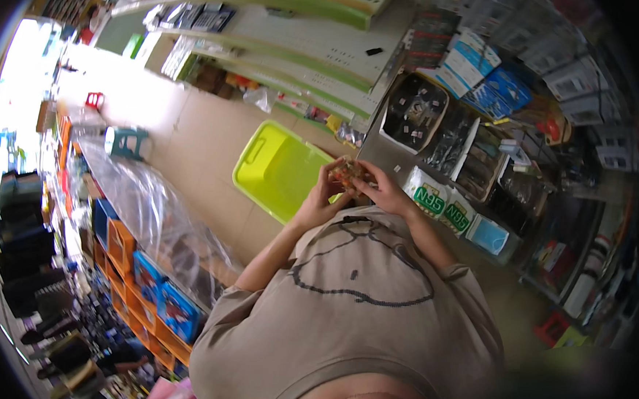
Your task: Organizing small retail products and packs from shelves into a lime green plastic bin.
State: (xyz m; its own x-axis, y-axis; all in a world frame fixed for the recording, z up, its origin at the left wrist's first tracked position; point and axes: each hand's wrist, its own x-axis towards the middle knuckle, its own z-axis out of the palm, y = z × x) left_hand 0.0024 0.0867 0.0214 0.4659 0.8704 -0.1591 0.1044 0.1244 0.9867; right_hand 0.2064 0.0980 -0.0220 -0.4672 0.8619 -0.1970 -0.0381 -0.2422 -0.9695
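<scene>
Just in front of my shirt, both hands meet around a small see-through packet [347, 173] with orange-red and brownish bits in it. What the bits are is too small to tell. My left hand [323, 194] grips the packet from the left, fingers curled around its side. From the right, my right hand [383, 191] pinches it between thumb and fingers. Below and left of the packet stands a yellow-green plastic bin [281, 164], its near right corner partly covered by my left hand.
On the right, a counter carries a black tray of small items [415, 112], green-and-white packages [429, 197] and a blue-and-white pack [487, 235]. White-green metal shelves [307, 45] rise ahead. Leftward are a plastic sheet [151, 204], orange shelving [120, 249] and a teal stool [127, 142].
</scene>
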